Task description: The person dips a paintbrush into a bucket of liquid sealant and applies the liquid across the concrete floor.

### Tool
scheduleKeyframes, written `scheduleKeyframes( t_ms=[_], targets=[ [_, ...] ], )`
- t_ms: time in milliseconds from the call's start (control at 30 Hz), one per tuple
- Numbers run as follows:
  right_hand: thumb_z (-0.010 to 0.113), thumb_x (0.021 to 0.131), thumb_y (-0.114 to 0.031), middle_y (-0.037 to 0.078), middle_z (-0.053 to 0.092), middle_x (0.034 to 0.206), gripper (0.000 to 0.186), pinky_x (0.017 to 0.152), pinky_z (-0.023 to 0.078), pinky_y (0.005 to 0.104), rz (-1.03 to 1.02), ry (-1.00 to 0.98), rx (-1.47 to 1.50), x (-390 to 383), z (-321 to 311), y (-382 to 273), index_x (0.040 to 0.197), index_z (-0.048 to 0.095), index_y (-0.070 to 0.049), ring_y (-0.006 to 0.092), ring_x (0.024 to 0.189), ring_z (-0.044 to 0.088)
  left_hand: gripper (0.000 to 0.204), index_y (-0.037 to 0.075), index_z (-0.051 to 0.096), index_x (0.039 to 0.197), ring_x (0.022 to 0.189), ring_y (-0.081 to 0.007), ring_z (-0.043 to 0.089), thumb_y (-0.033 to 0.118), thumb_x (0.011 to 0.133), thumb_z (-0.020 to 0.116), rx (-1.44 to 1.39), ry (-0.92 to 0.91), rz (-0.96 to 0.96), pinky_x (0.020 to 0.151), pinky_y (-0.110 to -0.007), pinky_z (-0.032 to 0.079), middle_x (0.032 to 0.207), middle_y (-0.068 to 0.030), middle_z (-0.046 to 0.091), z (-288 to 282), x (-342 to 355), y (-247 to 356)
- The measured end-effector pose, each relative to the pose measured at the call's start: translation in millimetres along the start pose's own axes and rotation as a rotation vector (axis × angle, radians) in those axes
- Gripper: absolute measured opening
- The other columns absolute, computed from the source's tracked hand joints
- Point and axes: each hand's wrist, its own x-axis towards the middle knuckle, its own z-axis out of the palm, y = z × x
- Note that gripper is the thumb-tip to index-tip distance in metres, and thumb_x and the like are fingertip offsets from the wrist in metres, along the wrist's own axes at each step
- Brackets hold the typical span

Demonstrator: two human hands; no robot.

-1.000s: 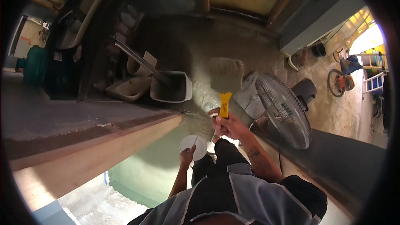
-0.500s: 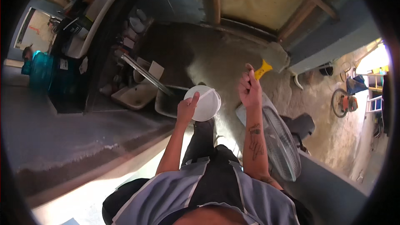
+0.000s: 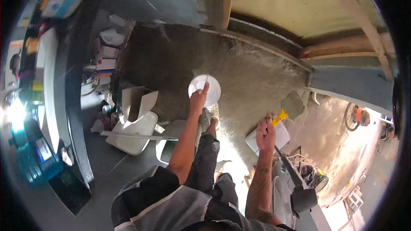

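Observation:
My left hand (image 3: 198, 98) grips a round white lid or dish (image 3: 210, 92), thumb over its face and a thin white stick across it, above my sandalled foot (image 3: 212, 117). Out to the right, my right hand (image 3: 266, 130) is closed on the yellow handle of a scraper (image 3: 280, 117), whose broad grey blade (image 3: 293, 105) points away over the rough cement floor (image 3: 244, 77). Below that hand lie a white square object (image 3: 280, 137) and a standing fan (image 3: 280, 196), its grille beside my forearm.
White basins (image 3: 132, 141), folded board (image 3: 139, 100) and a long metal bar (image 3: 132, 134) lie left, near a dark shelf and teal water jug (image 3: 32, 162). Ahead are wooden framing (image 3: 342, 47) and a low grey wall (image 3: 346, 79); an orange wheeled machine (image 3: 359, 117) stands far right.
I have turned and stepped onto the cement patch. The lid in my left hand has risen to the centre; the scraper has moved right, and the basins now sit further below in view.

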Motion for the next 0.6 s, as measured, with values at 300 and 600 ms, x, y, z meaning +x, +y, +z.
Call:
scheduleKeyframes(
  t_ms=[300,600],
  targets=[
    [0.049,0.101,-0.02,-0.003,0.041,0.073,0.031,0.046,0.032,0.0196,0.032,0.274,0.018,17,-35,47,0.13,0.046,-0.011,0.0043,0.054,0.032,0.061,0.004,0.061,0.069,0.061,-0.0182,0.054,0.063,0.085,0.06,-0.427,0.049,-0.033,0.061,-0.034,0.043,0.063,-0.0047,0.056,48,263,1],
    [0.046,0.102,-0.022,-0.001,0.039,0.073,0.03,0.042,0.029,0.0211,0.089,0.332,0.047,-6,-39,52,0.13,0.044,-0.011,0.0059,0.053,0.03,0.049,0.004,0.061,0.099,0.086,-0.0269,0.055,0.052,0.089,0.058,-0.073,0.236,0.083,0.078,-0.042,0.044,0.092,-0.0116,0.057,77,292,33]
  ],
)
